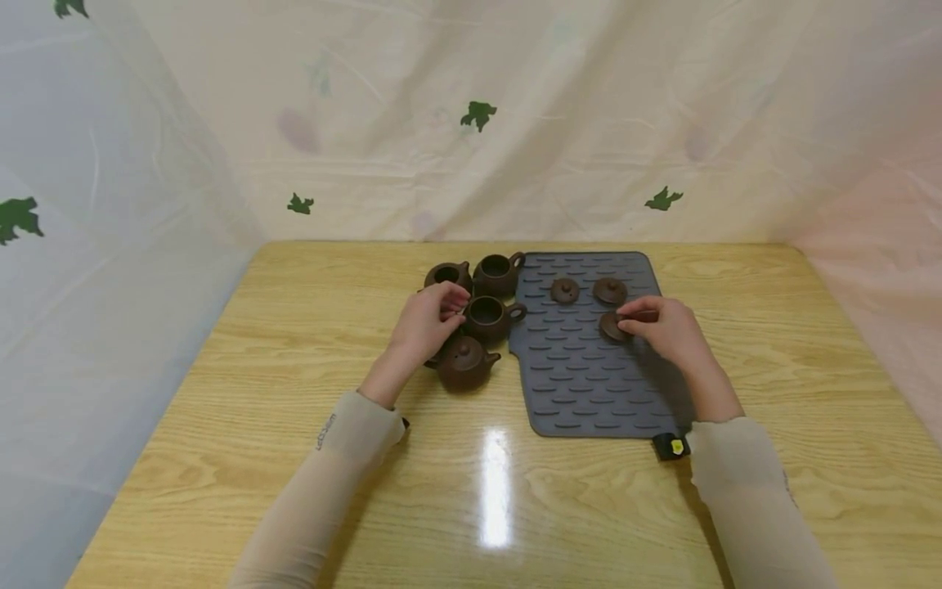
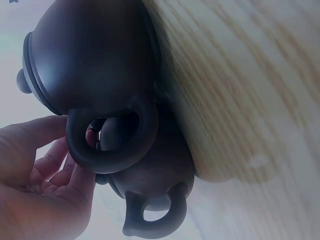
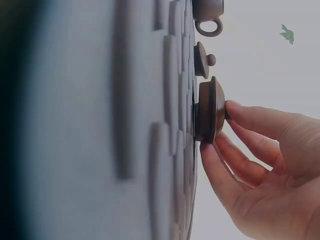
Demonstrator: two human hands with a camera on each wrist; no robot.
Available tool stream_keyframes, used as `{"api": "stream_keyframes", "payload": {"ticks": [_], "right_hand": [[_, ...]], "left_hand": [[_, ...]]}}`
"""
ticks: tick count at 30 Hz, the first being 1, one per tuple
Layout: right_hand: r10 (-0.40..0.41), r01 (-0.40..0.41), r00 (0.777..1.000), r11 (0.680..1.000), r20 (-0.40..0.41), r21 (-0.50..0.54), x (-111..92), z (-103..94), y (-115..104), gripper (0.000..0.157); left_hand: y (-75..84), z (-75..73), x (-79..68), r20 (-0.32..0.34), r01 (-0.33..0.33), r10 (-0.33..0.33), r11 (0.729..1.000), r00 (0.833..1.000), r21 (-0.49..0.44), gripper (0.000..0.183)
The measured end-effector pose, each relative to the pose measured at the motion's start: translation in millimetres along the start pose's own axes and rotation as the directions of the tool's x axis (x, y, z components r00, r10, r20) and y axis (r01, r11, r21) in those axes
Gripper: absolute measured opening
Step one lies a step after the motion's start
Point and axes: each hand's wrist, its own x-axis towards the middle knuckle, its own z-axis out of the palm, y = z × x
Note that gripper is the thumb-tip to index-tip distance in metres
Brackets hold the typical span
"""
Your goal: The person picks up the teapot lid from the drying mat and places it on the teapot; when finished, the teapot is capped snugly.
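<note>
My right hand (image 1: pixel 666 327) pinches the knob of a dark brown teapot lid (image 1: pixel 611 329) at the grey ridged mat (image 1: pixel 589 393). In the right wrist view, the thumb is on the knob and other fingers are by the rim of the lid (image 3: pixel 211 111). My left hand (image 1: pixel 427 323) hovers among the teapots with loosely bent fingers. Its fingertips are partly hidden behind the handle of the lidded teapot (image 2: pixel 95 60) in the left wrist view. That lidded teapot (image 1: pixel 464 368) stands nearest me. Beyond it are lidless pots: one in the middle (image 1: pixel 487 321), two behind.
Two more lids, a left one (image 1: pixel 565 292) and a right one (image 1: pixel 610 292), lie farther back on the mat. The rear lidless pots, left (image 1: pixel 441 275) and right (image 1: pixel 495 276), stand close together. A wooden table (image 1: pixel 243 368) lies under everything, with a pale curtain (image 1: pixel 589 123) behind.
</note>
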Motion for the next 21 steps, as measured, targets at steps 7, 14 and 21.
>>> {"api": "stream_keyframes", "payload": {"ticks": [7, 14, 21], "right_hand": [[-0.018, 0.018, 0.999, 1.000, -0.028, -0.011, 0.5, -1.2, -1.4, 0.027], [-0.017, 0.017, 1.000, 1.000, -0.022, 0.006, -0.4, -1.3, -10.8, 0.028], [-0.030, 0.030, 0.999, 0.999, -0.027, 0.015, 0.9, 0.1, -18.2, 0.027]], "left_hand": [[0.3, -0.2, -0.3, -0.002, 0.002, -0.002, 1.000, 1.000, -0.003, 0.025], [0.7, -0.6, -0.6, 0.006, 0.008, -0.008, 1.000, 1.000, -0.003, 0.025], [1.6, -1.7, -1.2, 0.010, 0.012, -0.012, 1.000, 1.000, -0.012, 0.025]]}}
